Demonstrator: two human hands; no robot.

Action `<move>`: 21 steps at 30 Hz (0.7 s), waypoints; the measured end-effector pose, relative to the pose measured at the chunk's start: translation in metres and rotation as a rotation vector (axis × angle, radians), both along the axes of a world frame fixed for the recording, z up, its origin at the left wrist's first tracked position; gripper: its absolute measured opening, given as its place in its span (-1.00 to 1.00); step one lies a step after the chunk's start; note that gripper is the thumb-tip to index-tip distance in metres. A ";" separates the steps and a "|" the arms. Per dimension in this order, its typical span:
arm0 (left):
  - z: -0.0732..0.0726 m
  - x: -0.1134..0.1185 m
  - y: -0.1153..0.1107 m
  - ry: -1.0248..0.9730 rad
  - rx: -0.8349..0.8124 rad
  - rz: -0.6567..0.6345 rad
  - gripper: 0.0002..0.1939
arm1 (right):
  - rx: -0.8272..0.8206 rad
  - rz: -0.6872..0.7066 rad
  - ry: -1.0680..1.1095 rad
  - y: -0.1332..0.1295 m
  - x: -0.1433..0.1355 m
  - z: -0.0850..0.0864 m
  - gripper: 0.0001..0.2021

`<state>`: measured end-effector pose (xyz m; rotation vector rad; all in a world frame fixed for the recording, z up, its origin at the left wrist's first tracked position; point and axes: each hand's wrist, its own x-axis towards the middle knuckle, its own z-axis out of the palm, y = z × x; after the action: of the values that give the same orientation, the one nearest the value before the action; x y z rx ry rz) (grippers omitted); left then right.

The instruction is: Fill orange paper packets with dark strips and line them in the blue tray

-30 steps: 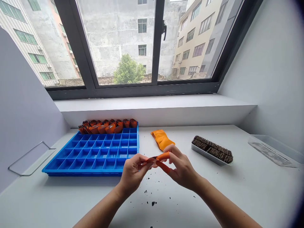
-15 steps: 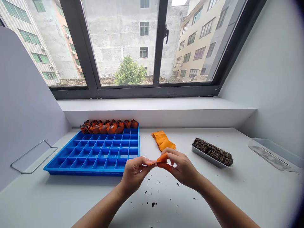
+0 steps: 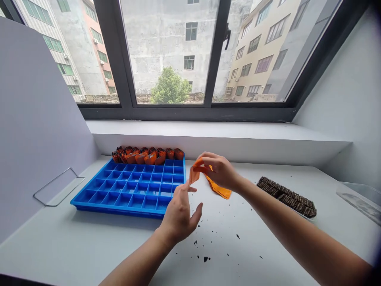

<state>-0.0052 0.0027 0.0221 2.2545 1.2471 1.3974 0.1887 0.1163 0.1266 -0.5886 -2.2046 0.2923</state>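
Orange covers sit on the thumb and finger of my right hand (image 3: pixel 218 171), which pinches a small orange packet (image 3: pixel 194 177) upright above the table. My left hand (image 3: pixel 181 210) is just below it, fingers spread and thumb apart, its fingertips at the packet's lower edge. Behind my right hand lies a stack of flat orange packets (image 3: pixel 219 189), partly hidden. To the left stands a blue divided tray (image 3: pixel 119 212), with bundles of orange and dark packets (image 3: pixel 150 158) in its back compartments.
On the right, a clear container holds rows of dark pieces (image 3: pixel 287 197). Beyond it stands a clear plastic box (image 3: pixel 360 200). A bent wire frame (image 3: pixel 46 205) leans at the left panel. Dark crumbs (image 3: pixel 205 259) dot the white table (image 3: pixel 98 242) near my hands.
The view has shifted, so the scene sits further right. My right hand has risen with the packet, now upright. My left hand has opened from its pinch and stays lower.
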 end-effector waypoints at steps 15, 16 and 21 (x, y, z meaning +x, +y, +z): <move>-0.006 0.000 0.006 0.076 -0.022 -0.004 -0.17 | 0.003 -0.089 -0.413 0.140 -0.157 -0.045 -0.73; -0.005 0.000 0.005 0.079 -0.024 -0.007 -0.17 | -0.003 -0.089 -0.425 0.143 -0.160 -0.048 -0.75; -0.002 0.001 0.003 0.097 -0.027 -0.039 -0.20 | -0.038 -0.100 -0.478 0.151 -0.168 -0.060 -0.85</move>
<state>-0.0044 0.0056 0.0200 2.3408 1.2361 1.2637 0.0203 0.2678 0.0664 -0.8575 -2.6179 0.1509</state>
